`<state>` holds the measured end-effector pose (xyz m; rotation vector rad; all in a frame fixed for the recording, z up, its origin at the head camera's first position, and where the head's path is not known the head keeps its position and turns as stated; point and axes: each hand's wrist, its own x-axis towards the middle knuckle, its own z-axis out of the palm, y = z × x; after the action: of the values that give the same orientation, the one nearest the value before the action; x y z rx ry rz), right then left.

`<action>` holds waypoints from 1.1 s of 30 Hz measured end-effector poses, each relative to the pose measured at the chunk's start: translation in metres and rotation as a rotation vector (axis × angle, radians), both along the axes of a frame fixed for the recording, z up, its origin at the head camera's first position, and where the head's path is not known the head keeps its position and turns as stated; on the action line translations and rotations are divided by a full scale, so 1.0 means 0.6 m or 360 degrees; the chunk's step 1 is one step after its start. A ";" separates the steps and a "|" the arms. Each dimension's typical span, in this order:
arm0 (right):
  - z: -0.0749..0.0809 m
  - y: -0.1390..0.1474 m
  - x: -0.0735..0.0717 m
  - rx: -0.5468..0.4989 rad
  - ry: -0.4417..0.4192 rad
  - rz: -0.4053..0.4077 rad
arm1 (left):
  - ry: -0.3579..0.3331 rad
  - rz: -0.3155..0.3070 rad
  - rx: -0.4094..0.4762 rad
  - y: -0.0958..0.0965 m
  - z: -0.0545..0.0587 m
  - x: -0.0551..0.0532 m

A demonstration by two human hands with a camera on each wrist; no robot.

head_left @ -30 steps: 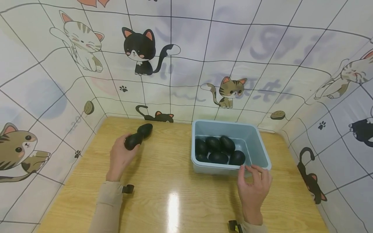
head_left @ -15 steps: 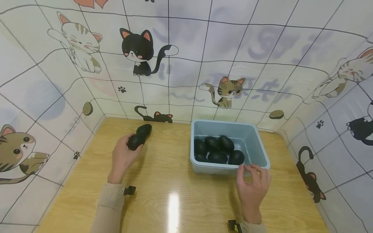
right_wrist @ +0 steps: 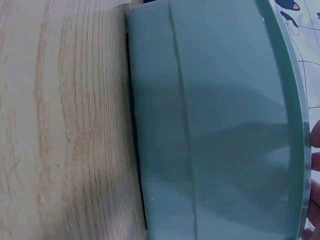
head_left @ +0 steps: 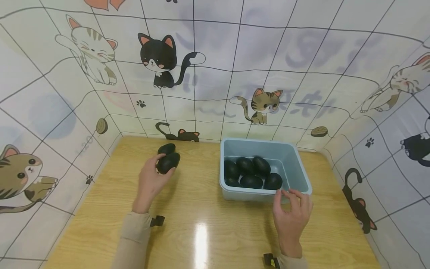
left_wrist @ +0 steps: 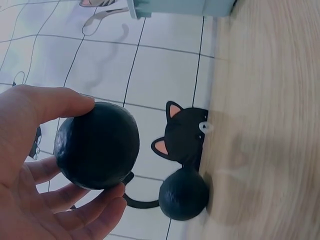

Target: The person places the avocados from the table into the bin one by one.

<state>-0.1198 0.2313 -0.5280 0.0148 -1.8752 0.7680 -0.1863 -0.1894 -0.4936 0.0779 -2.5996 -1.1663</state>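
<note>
My left hand point(head_left: 152, 181) grips a dark, nearly black avocado point(head_left: 168, 163) between thumb and fingers, above the table. In the left wrist view this avocado point(left_wrist: 100, 145) looks round and smooth. Behind it, a second avocado point(head_left: 166, 148) lies on the table near the back wall, partly covered by the held one. To the right stands a light blue plastic bin point(head_left: 265, 194) with several avocados point(head_left: 251, 182) in its left and middle part. My right hand point(head_left: 293, 216) holds the bin's front rim near the right corner; its fingertips point(right_wrist: 315, 162) show over the rim.
The wooden table point(head_left: 191, 209) meets a cat-patterned wall covering point(head_left: 215, 82) at the back and both sides. The bin stands close to the back wall. Bare tabletop lies between the left hand and the bin.
My left hand has moved right with its avocado, away from the far-left spot. The avocado behind it stays in place. My right hand keeps its hold on the bin rim.
</note>
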 end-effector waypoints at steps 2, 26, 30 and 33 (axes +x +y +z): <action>0.001 -0.001 -0.001 -0.0002 0.0005 0.0004 | -0.0004 -0.0013 0.0001 0.009 0.004 -0.001; -0.004 -0.001 0.000 -0.0004 0.0026 -0.0020 | 0.0132 -0.0180 -0.0044 0.087 0.024 0.000; -0.005 -0.001 0.000 0.0005 0.0029 -0.0026 | 0.0145 -0.0193 -0.0050 0.092 0.029 0.003; -0.004 -0.001 -0.002 0.0005 0.0039 -0.0027 | 0.0161 -0.0201 -0.0047 0.096 0.032 0.003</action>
<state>-0.1209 0.2307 -0.5306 0.0101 -1.8511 0.7497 -0.1843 -0.1320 -0.4744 -0.1501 -2.5631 -1.1413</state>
